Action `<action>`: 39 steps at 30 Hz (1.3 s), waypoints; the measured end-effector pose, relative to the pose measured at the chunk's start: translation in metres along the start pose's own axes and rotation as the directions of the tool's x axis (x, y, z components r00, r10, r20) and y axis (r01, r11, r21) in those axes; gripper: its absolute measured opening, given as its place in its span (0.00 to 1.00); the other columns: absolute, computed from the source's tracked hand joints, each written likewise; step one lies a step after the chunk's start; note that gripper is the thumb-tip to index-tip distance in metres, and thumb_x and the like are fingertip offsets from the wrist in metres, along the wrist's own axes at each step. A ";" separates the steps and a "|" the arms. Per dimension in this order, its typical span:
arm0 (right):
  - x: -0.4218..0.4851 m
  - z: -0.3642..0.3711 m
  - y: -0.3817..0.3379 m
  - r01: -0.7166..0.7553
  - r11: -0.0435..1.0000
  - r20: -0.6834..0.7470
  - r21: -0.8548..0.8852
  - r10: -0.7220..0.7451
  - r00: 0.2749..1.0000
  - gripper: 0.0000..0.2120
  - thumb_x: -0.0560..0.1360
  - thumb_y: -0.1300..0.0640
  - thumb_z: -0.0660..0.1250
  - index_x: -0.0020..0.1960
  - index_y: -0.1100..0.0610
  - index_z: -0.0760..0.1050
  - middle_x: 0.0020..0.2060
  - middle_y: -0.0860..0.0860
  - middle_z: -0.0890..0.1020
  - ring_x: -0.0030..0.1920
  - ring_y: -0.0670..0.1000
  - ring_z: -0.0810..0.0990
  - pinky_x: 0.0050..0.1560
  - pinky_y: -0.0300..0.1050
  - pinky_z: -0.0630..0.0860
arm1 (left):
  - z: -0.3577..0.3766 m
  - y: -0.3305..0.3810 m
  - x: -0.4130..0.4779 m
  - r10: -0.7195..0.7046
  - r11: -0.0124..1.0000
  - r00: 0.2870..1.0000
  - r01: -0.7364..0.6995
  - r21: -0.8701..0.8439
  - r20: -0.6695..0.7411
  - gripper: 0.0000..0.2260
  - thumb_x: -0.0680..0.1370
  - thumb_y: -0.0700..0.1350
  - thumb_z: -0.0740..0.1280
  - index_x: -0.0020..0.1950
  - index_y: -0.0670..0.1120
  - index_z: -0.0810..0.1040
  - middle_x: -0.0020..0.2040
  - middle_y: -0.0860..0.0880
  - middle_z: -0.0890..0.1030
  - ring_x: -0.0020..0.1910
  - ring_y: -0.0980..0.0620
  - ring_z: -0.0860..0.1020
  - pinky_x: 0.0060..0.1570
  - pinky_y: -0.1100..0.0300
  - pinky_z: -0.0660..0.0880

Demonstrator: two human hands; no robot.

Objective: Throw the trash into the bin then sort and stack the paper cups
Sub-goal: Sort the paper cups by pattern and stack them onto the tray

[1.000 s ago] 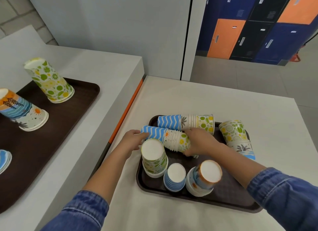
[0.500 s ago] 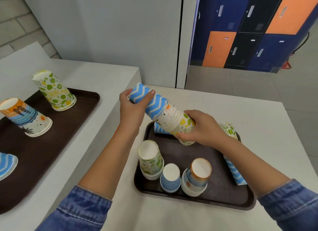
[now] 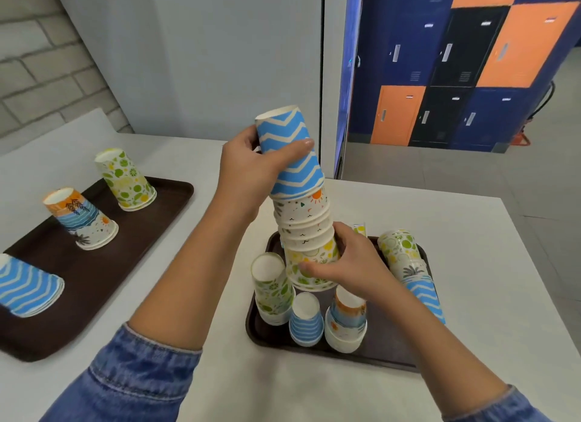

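1. Gripping the blue-zigzag top cup (image 3: pixel 290 151), the left hand (image 3: pixel 248 170) curls round a tapered, ridged stack of paper cups (image 3: pixel 305 223) held upright over the brown tray (image 3: pixel 393 355)'s far-left corner; the right hand (image 3: pixel 352 264) wraps its lime-print base.
2. Three inverted cups (image 3: pixel 306 319) crowd the tray's near edge; a lying stack (image 3: pixel 405 264) lines its right edge; a second tray (image 3: pixel 94 270) sits left.

The mixed cup stack (image 3: pixel 300 201), which lay flat on the tray (image 3: pixel 390 355), has been lifted and swung nearly upright, gripped by the left hand (image 3: pixel 251 173) above and the right hand (image 3: pixel 355 264) below.
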State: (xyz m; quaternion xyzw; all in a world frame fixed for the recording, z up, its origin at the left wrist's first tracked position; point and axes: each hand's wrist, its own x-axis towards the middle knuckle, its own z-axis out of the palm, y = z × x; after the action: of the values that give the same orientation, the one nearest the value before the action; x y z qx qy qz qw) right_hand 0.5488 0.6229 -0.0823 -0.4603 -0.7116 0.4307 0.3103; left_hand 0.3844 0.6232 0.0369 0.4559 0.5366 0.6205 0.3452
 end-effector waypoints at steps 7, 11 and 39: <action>-0.012 0.000 0.003 0.023 0.999 -0.027 0.033 -0.022 0.999 0.30 0.56 0.40 0.77 0.55 0.45 0.74 0.50 0.42 0.82 0.51 0.42 0.80 0.54 0.50 0.79 | -0.003 0.023 -0.004 0.014 1.000 0.992 -0.015 0.006 0.128 0.20 0.68 0.41 0.76 0.58 0.43 0.78 0.52 0.46 0.84 0.48 0.50 0.84 0.44 0.58 0.80; -0.017 0.000 0.002 0.038 0.997 -0.029 0.065 -0.036 0.999 0.31 0.55 0.41 0.78 0.55 0.44 0.73 0.50 0.42 0.82 0.51 0.41 0.80 0.54 0.50 0.79 | -0.003 0.028 -0.012 0.026 0.999 0.992 -0.029 0.021 0.125 0.21 0.67 0.42 0.77 0.58 0.42 0.78 0.51 0.47 0.84 0.48 0.50 0.84 0.46 0.56 0.81; -0.034 -0.050 0.022 0.093 0.977 -0.214 0.190 -0.051 0.975 0.27 0.58 0.51 0.81 0.54 0.44 0.75 0.49 0.41 0.83 0.49 0.39 0.82 0.46 0.36 0.79 | 0.017 -0.177 -0.134 -0.033 0.930 0.998 0.048 0.364 -0.049 0.27 0.65 0.47 0.78 0.55 0.67 0.68 0.52 0.68 0.75 0.54 0.76 0.71 0.48 0.82 0.66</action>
State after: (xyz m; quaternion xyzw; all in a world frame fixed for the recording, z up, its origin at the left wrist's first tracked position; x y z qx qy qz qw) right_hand 0.6120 0.6125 -0.0822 -0.4432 -0.6448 0.4376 0.4431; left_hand 0.4359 0.5391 -0.1629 0.4879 0.6589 0.5122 0.2560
